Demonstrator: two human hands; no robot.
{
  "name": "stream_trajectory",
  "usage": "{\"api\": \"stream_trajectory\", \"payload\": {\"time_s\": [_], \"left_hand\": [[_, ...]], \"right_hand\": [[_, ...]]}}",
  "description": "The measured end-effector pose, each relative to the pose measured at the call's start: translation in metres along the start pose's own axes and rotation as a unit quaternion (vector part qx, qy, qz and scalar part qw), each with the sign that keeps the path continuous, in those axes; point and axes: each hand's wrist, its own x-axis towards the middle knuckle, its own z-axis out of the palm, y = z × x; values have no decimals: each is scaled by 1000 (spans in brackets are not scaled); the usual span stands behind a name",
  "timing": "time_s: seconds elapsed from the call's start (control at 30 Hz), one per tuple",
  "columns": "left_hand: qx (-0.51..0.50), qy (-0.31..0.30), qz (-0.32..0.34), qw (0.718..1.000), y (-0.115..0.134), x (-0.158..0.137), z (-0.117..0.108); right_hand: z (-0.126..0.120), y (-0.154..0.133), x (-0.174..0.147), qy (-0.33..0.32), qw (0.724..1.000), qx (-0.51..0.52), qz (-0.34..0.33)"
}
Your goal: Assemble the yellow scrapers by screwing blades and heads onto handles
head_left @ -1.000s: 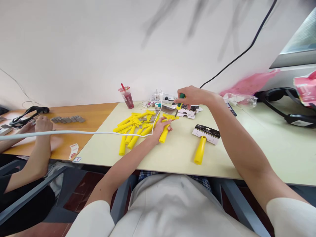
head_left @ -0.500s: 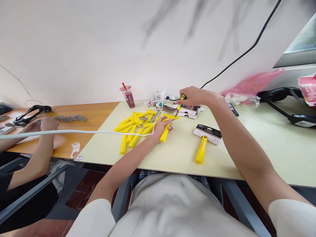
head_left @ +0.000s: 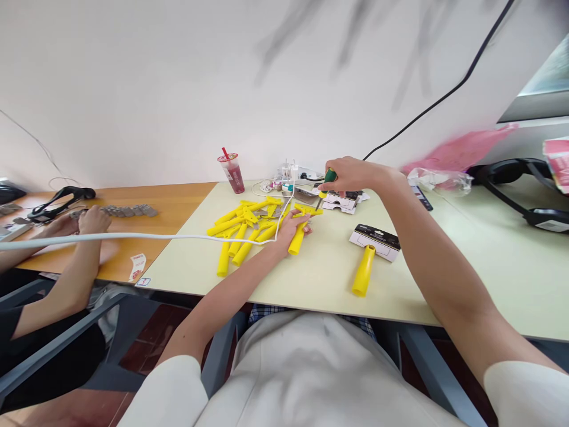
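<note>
My left hand (head_left: 292, 230) is closed around a yellow scraper (head_left: 297, 241) with a wide head, holding it against the table. Above it, my right hand (head_left: 344, 174) grips the green and yellow handle of a screwdriver (head_left: 329, 176). The screwdriver's shaft slants down to the scraper's head at its right end; whether the tip sits in a screw is too small to see. Left of my left hand lies a pile of several similar yellow scrapers (head_left: 240, 240). On the right, another yellow handle (head_left: 364, 271) lies at a black and white packaging card (head_left: 376, 241).
A cup with a red drink (head_left: 233, 175) stands by the wall, near plugs and cables. A white cable (head_left: 178, 236) crosses in front of my left wrist. Black headgear (head_left: 528, 196) and a pink bag (head_left: 462, 151) are at the right. A co-worker's hands (head_left: 91, 220) are at the left.
The screwdriver's handle has turned in my right hand, showing more of its green side. My left hand and the scraper stay in place. The view has shifted slightly.
</note>
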Motion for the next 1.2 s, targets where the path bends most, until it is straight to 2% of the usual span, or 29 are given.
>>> {"api": "stream_trajectory", "payload": {"time_s": [0.1,0.2,0.37,0.47,0.6,0.93,1.2], "left_hand": [[0,7,-2,1000,0,0,1],[3,4,-1,1000,-1,0,0],[1,-7,2,1000,-2,2,-3],[-6,-7,1,1000,-2,2,-3],[2,-9,-3,1000,-1,1,-1],[5,-20,5,1000,-6,7,-7],[12,-30,5,999,-9,11,-10]], "right_hand": [[-2,0,-4,-9,1000,-16,24],[-4,1,-9,-14,1000,6,20],[-6,0,-10,-33,996,72,-49],[-4,-1,-6,-19,995,68,-65],[-1,0,-1,2,998,36,-54],[0,3,-3,-15,1000,-2,-4],[-1,4,-2,-20,999,2,-31]]}}
